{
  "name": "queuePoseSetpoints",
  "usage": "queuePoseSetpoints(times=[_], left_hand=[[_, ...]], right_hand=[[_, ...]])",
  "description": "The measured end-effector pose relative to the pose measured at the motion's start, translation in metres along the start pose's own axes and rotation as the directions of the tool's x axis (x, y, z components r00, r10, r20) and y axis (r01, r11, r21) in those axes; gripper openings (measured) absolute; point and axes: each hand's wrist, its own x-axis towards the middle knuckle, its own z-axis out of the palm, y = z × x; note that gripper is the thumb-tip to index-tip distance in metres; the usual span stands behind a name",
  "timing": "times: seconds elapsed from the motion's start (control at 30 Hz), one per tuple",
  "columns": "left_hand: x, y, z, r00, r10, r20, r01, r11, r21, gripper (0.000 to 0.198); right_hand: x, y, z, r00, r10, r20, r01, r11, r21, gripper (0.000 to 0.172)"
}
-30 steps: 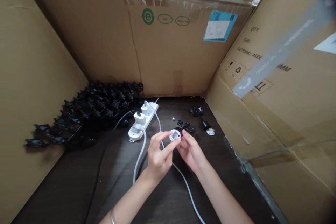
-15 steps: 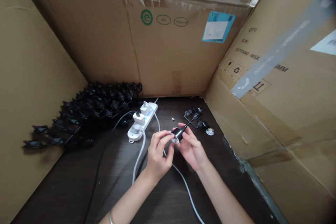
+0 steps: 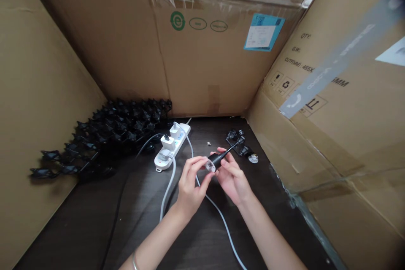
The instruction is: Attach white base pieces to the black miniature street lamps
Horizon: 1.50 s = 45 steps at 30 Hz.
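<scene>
Between my two hands is a small black lamp post [image 3: 216, 159], tilted, with a flared base and thin stem. A round, pale disc [image 3: 210, 165] covers its base end, which faces me. The fingertips and thumb of my left hand [image 3: 193, 179] pinch the disc at its rim. My right hand [image 3: 232, 175] has its fingers around the black base and lower stem. The stem's far end overlaps small black lantern heads [image 3: 232, 135]; which of them belong to it I cannot tell. Beyond my right hand lies another pale disc [image 3: 253, 158] beside black parts.
Left of my hands lies a white power strip [image 3: 161, 162] with plugs and chargers. A white cable [image 3: 224, 221] runs under my hands. Black lantern-topped pieces [image 3: 123, 122] crowd the back left. A tiny metal part [image 3: 209, 143] lies behind my hands. Cardboard boxes [image 3: 202, 76] enclose the dark table [image 3: 79, 228].
The lamp post has swung slightly, its far end going right, and its disc now faces me more fully. My left thumb has shifted a little along the rim.
</scene>
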Motion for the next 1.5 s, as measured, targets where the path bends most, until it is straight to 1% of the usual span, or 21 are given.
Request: queuePoseSetpoints(times=[0.27,0.4,0.5,0.57,0.6,0.7,0.77,0.83,0.93,1.0,1.2,1.3,1.4,1.5], left_hand=[[0.001,0.001,-0.001,0.991,-0.130,-0.023,0.129,0.992,-0.009,0.031],[0.001,0.005,-0.001,0.991,-0.123,-0.043,0.124,0.992,0.009,0.029],[0.000,0.006,0.000,0.998,-0.044,-0.051,0.046,0.998,0.039,0.033],[-0.001,0.005,0.001,0.998,0.047,-0.034,-0.045,0.997,0.057,0.039],[-0.001,0.004,0.001,0.995,0.099,-0.019,-0.097,0.993,0.061,0.042],[-0.001,0.001,0.001,0.966,0.256,0.017,-0.257,0.965,0.057,0.052],[-0.002,-0.001,0.001,0.942,0.335,0.026,-0.336,0.940,0.055,0.056],[-0.002,-0.001,0.001,0.922,0.386,0.028,-0.387,0.919,0.076,0.058],[-0.003,-0.001,0.000,0.897,0.440,0.034,-0.441,0.889,0.126,0.055],[-0.004,-0.001,0.000,0.883,0.468,0.040,-0.468,0.872,0.143,0.050],[-0.008,-0.003,-0.002,0.840,0.535,0.085,-0.542,0.833,0.111,0.034],[-0.008,-0.003,-0.003,0.836,0.541,0.092,-0.549,0.829,0.107,0.033],[-0.005,-0.002,-0.004,0.836,0.543,0.085,-0.549,0.826,0.126,0.033],[-0.002,0.000,-0.004,0.841,0.537,0.057,-0.539,0.827,0.162,0.036]], right_hand=[[-0.001,0.005,0.002,0.998,0.058,-0.038,-0.056,0.997,0.051,0.027],[-0.002,0.003,0.002,0.994,0.111,-0.004,-0.110,0.990,0.092,0.028],[-0.003,0.000,0.002,0.986,0.160,0.045,-0.165,0.977,0.137,0.031],[-0.004,-0.002,0.002,0.982,0.174,0.074,-0.185,0.966,0.181,0.032],[-0.005,-0.003,0.002,0.982,0.175,0.071,-0.186,0.962,0.200,0.030],[-0.005,-0.002,0.002,0.985,0.173,-0.011,-0.166,0.962,0.215,0.016],[-0.005,-0.002,0.002,0.984,0.170,-0.060,-0.154,0.967,0.203,0.015],[-0.003,-0.002,0.001,0.983,0.170,-0.065,-0.154,0.969,0.193,0.019],[-0.002,-0.003,0.000,0.984,0.171,-0.044,-0.161,0.972,0.173,0.027],[-0.001,-0.003,-0.002,0.986,0.162,-0.028,-0.156,0.976,0.152,0.028],[0.001,-0.005,-0.005,0.989,0.134,0.063,-0.140,0.986,0.093,0.030],[0.001,-0.006,-0.006,0.989,0.123,0.086,-0.128,0.990,0.065,0.030],[0.001,-0.007,-0.008,0.989,0.119,0.086,-0.121,0.992,0.027,0.027],[0.002,-0.008,-0.009,0.991,0.114,0.075,-0.114,0.993,-0.007,0.026]])
